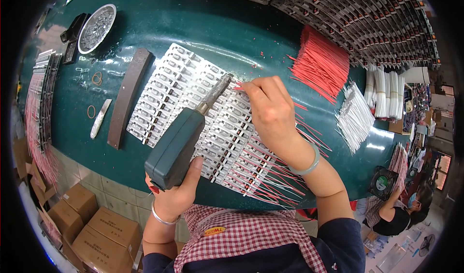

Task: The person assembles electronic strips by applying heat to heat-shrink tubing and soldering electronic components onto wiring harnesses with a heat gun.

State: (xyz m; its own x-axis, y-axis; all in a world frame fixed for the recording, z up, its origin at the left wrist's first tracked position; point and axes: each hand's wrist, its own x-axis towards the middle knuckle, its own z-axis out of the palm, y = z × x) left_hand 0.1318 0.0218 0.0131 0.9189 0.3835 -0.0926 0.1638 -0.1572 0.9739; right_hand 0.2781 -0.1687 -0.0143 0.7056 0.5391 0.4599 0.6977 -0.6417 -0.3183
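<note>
My left hand is closed around the handle of a dark green soldering gun. The gun's metal tip points up and right over a white panel of small repeated parts lying tilted on the table. Close to the tip, the fingers of my right hand pinch a short red wire at the panel's upper right edge. Along the lower right part of the panel, several red and white wires are attached and trail off its side. The fingertips hide part of the held wire.
A pile of red wires and one of white wires lie at the right. Stacked panels fill the far right. A dark bar, a metal bowl and wired panels are at the left. Another person sits at far right.
</note>
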